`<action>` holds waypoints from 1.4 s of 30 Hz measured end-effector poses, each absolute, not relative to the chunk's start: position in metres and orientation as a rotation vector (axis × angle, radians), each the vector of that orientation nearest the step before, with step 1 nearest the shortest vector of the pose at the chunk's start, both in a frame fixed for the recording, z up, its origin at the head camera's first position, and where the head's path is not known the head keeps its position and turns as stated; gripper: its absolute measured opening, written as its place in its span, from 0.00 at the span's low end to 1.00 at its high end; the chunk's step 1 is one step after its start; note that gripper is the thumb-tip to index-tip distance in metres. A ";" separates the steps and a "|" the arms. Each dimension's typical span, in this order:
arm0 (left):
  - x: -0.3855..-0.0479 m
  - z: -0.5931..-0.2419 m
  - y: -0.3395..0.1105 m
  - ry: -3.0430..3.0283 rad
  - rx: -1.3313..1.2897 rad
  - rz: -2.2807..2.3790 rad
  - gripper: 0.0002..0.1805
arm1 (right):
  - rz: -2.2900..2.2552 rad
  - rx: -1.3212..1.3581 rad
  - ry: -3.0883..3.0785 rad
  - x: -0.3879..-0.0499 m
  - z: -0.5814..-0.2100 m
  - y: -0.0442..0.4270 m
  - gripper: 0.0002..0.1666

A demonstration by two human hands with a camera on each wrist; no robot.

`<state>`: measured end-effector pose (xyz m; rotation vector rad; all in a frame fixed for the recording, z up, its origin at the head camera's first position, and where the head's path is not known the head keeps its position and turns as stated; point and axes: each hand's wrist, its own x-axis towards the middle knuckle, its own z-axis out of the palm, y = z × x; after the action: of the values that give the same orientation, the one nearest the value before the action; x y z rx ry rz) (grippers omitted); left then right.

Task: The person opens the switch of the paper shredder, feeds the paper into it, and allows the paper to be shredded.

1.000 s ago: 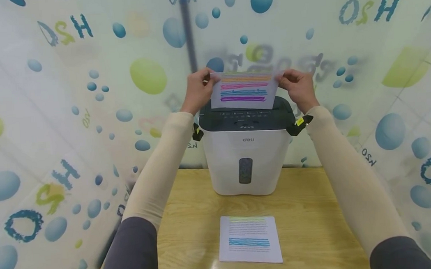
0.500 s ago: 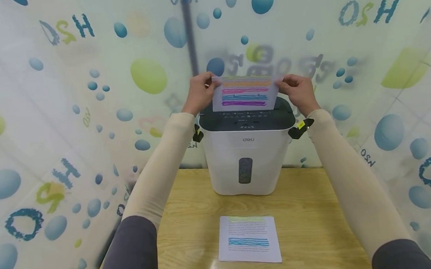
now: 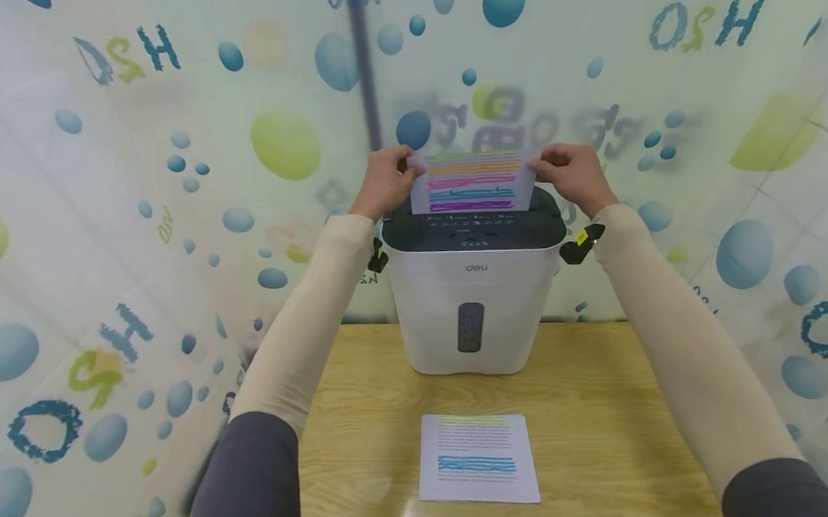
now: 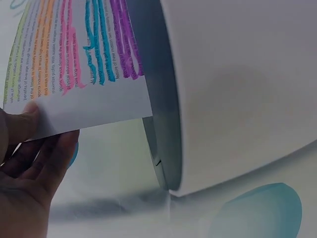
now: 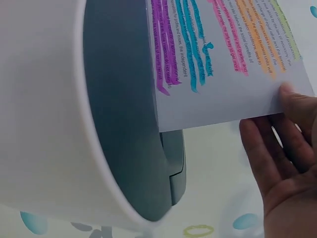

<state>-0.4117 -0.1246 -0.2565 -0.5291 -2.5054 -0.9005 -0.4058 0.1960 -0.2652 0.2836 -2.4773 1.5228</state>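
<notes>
A printed sheet [image 3: 472,184] with yellow, orange, pink, blue and purple highlighting stands upright at the top of a white shredder [image 3: 431,313] with a dark lid [image 3: 475,231]. The left hand [image 3: 385,183] pinches the sheet's left edge; in the left wrist view its thumb lies on the front of the paper [image 4: 99,106], fingers behind. On the opposite edge, the right hand [image 3: 577,177] pinches between thumb and fingers, as the right wrist view of that hand [image 5: 292,158] also shows. The sheet's lower edge meets the lid [image 5: 121,109], hidden from sight beyond there.
Another sheet [image 3: 477,444] with yellow and blue highlighting lies flat on the wooden table [image 3: 367,419] in front of the shredder. A curtain [image 3: 190,201] with blue and green dots hangs behind and on both sides. Black straps with yellow tags sit at both wrists.
Both hands have come down a little with the sheet, and less of it shows above the lid. Its lower edge, earlier slanted in front of the lid, now lies level along it.
</notes>
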 end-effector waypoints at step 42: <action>-0.412 -0.263 -0.127 -2.810 -0.509 -0.886 0.15 | 0.971 0.407 -2.940 -0.398 -0.257 0.197 0.26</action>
<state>-0.4121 -0.1269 -0.2626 -0.5092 -2.8098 -0.8864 -0.3982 0.1967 -0.2567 0.4066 -2.9396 0.9713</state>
